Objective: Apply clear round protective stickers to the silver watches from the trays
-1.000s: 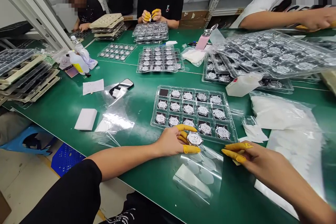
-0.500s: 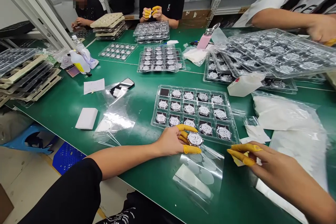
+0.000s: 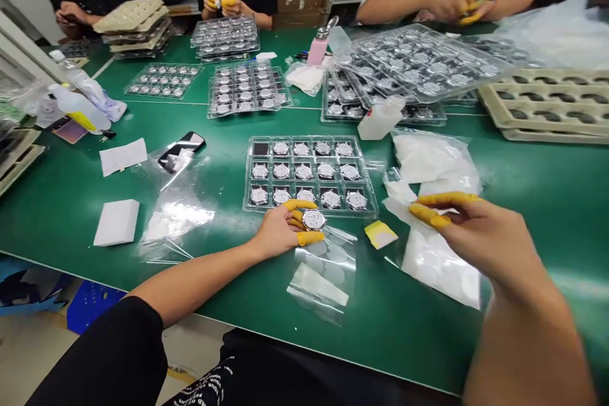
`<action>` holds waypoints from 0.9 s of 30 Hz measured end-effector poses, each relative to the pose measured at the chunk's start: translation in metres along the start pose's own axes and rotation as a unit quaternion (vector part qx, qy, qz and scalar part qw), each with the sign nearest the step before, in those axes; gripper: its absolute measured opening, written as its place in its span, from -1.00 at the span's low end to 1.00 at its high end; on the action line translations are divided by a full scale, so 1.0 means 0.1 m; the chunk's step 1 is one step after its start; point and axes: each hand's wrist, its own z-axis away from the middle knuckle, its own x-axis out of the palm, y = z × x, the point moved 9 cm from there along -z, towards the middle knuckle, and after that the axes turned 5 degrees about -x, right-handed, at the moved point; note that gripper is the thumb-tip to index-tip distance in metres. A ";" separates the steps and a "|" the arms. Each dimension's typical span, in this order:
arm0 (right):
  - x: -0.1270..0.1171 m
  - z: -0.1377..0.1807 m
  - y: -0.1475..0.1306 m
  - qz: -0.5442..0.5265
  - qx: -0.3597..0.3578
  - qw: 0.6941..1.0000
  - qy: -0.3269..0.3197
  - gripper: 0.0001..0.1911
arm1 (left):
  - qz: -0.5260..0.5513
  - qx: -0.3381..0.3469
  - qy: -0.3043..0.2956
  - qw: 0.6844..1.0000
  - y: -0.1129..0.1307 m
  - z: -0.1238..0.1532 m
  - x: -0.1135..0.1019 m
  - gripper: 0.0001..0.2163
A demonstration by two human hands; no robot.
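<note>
My left hand (image 3: 288, 227), with yellow finger cots, grips a round watch head (image 3: 314, 220) by its edge, its white-filmed face with printed marks turned up. Just beyond it lies a clear plastic tray (image 3: 311, 172) with several similar watch heads on black squares; its far-left cell shows only a black square. Under and beside the held watch head is a clear film sheet (image 3: 321, 276) with round cut-outs. My right hand (image 3: 471, 228) hovers over a white wipe (image 3: 398, 193), fingers stretched with nothing visible in them. A yellow folded piece (image 3: 380, 235) lies between the hands.
White plastic bags (image 3: 442, 266) lie at the right. Behind stand a white bottle (image 3: 380, 119), a pink pump bottle (image 3: 318, 47) and stacked watch trays (image 3: 419, 60). A phone (image 3: 183, 149) and a white block (image 3: 117, 222) are at left. Several people work across the table.
My right hand has let go of the yellow piece, now on the table, and moved farther forward towards the white wipe. My left hand still holds the watch head. The view has turned to the right.
</note>
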 end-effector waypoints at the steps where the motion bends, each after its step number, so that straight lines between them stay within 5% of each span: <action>1: -0.02 0.03 -0.03 -0.061 0.003 0.998 0.022 -0.67 | -0.005 0.004 0.002 1.000 0.01 0.00 -0.01 -0.35; 6: 0.39 0.13 -0.27 -0.173 -0.059 0.977 -0.112 -0.51 | -0.022 0.009 0.002 1.000 0.06 0.01 -0.01 -0.37; 11: 0.16 0.14 -0.38 -0.047 -0.156 0.986 0.029 -0.78 | -0.027 0.013 0.000 1.000 0.04 0.00 -0.01 -0.37; 14: 0.19 0.21 -0.46 -0.138 -0.177 0.971 0.081 -0.79 | -0.032 0.010 0.000 0.999 0.00 -0.03 -0.01 -0.36; 17: 0.49 0.35 -0.74 -0.198 -0.247 0.948 0.035 -0.86 | -0.052 0.005 -0.002 0.999 -0.03 -0.04 0.00 -0.38; 22: 0.88 0.70 -1.31 -0.031 -0.481 0.876 -0.027 -0.92 | -0.063 -0.003 -0.001 0.998 -0.05 -0.03 0.01 -0.35; 27: 0.96 0.69 -1.30 -0.029 -0.481 0.875 -0.042 -0.93 | -0.089 0.007 -0.007 0.996 -0.06 -0.03 0.01 -0.39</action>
